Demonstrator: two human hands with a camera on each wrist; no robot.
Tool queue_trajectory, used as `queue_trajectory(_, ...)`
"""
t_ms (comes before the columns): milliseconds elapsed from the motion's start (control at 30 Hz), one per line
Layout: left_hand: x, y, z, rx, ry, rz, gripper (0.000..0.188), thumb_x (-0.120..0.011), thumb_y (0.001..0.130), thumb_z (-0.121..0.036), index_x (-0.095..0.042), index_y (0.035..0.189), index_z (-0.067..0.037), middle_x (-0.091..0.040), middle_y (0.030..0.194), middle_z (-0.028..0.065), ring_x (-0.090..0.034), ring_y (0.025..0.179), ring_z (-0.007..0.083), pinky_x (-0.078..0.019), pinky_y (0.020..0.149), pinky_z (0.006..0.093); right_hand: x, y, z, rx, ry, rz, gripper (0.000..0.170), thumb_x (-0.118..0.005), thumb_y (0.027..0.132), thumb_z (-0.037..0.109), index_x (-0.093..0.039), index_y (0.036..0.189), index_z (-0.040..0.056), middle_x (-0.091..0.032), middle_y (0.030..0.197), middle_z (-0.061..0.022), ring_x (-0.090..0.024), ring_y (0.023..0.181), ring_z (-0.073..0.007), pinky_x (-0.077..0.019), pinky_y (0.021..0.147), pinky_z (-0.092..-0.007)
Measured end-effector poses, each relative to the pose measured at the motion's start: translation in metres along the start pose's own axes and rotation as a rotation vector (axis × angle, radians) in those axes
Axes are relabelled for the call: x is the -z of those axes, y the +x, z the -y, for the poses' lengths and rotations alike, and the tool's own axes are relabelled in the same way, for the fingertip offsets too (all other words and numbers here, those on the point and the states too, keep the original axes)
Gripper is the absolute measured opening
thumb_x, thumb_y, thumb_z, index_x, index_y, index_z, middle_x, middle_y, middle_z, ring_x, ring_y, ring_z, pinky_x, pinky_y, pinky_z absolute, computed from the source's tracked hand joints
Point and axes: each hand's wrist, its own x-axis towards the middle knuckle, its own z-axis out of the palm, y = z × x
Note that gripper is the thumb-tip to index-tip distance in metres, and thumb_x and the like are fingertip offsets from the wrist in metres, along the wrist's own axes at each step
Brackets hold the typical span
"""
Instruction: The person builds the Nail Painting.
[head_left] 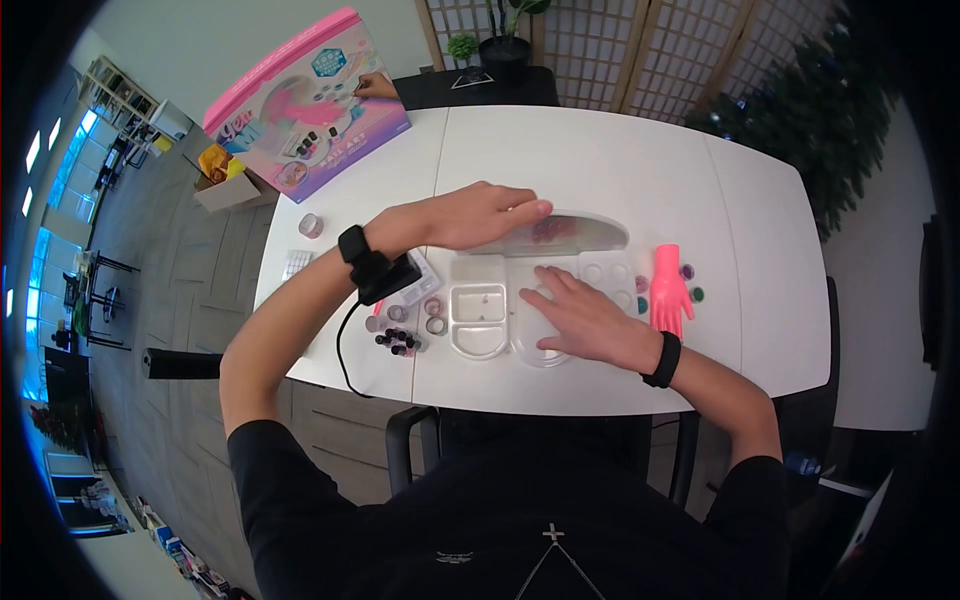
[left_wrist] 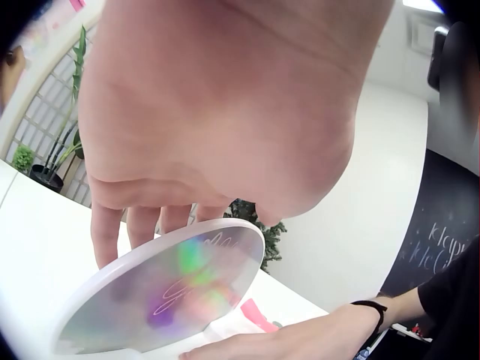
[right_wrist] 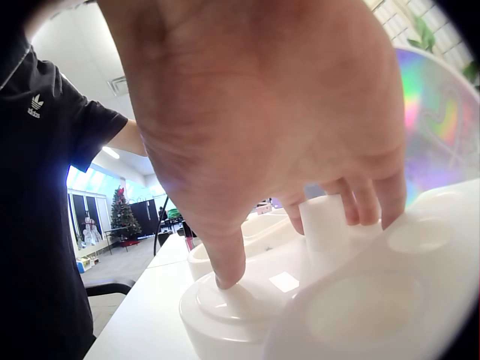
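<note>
A white plastic nail-art station (head_left: 478,268) with moulded compartments sits on the table, a shiny panel (head_left: 595,236) with a rounded top standing along its far side. My left hand (head_left: 487,215) is at the panel's upper edge. In the left wrist view, its straight fingers (left_wrist: 142,225) reach down behind the panel, which has a rainbow sheen and looping script. Spread over the station's right half, my right hand (head_left: 590,320) touches it with extended fingers. The right wrist view shows its thumb on a round raised part, the other fingers beyond a short white post (right_wrist: 326,229).
A pink model hand (head_left: 667,285) lies to the right, with small coloured pots beside it. Dark-capped bottles (head_left: 400,342) and several small round jars stand left of the station. A large nail-art box (head_left: 310,110) stands at the table's far left. A black cable (head_left: 340,340) hangs from the left wrist camera.
</note>
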Motion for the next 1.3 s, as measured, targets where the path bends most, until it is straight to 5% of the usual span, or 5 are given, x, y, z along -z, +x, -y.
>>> queue_trajectory(300,-0.004,0.061,-0.001,-0.05,-0.107,0.076,0.105,-0.026,0.109,-0.082,-0.064,0.149,0.007,-0.064,0.151,0.0277,-0.06,0.141,0.0416,-0.0432,0.124,0.0492,-0.001,0.0,-0.001,-0.006,0.0,0.006,0.082,-0.092,0.085,0.031,-0.055,0.152,0.0019,-0.043,0.161,-0.0325,-0.043,0.152,-0.0473,-0.0492,0.12,-0.0503)
queue_trajectory(500,-0.01,0.069,-0.006,0.049,-0.066,0.173,0.101,-0.027,0.109,-0.082,-0.072,0.132,0.005,-0.072,0.124,0.0233,-0.064,0.124,0.0373,-0.0459,0.114,0.0488,-0.004,-0.001,-0.003,0.014,-0.004,-0.01,0.081,-0.092,0.085,0.031,-0.055,0.152,0.0022,-0.043,0.161,-0.0334,-0.043,0.152,-0.0484,-0.0496,0.119,-0.0512)
queue_trajectory(600,-0.017,0.072,0.001,-0.029,-0.084,0.131,0.097,-0.027,0.109,-0.081,-0.075,0.104,0.004,-0.065,0.088,0.0132,-0.06,0.087,0.0274,-0.0488,0.089,0.0463,-0.004,-0.001,-0.003,0.018,-0.009,-0.008,0.081,-0.092,0.085,0.031,-0.055,0.152,0.0021,-0.042,0.161,-0.0339,-0.043,0.152,-0.0488,-0.0496,0.119,-0.0512)
queue_trajectory(800,-0.02,0.07,0.002,-0.015,-0.087,0.139,0.095,-0.031,0.11,-0.078,-0.074,0.122,0.006,-0.066,0.092,0.0127,-0.06,0.087,0.0259,-0.0494,0.086,0.0442,-0.002,-0.001,-0.002,0.015,-0.011,-0.005,0.081,-0.092,0.085,0.03,-0.055,0.152,0.0019,-0.043,0.161,-0.0335,-0.043,0.152,-0.0486,-0.0497,0.119,-0.0508)
queue_trajectory(1300,-0.048,0.076,0.016,-0.081,-0.136,-0.004,0.082,-0.039,0.112,-0.072,-0.073,0.118,0.003,-0.072,0.102,0.0136,-0.063,0.097,0.0271,-0.051,0.096,0.0434,-0.003,0.0,-0.002,0.001,-0.032,-0.007,0.083,-0.093,0.083,0.033,-0.056,0.152,0.0039,-0.045,0.16,-0.0305,-0.045,0.15,-0.0457,-0.0516,0.117,-0.0494)
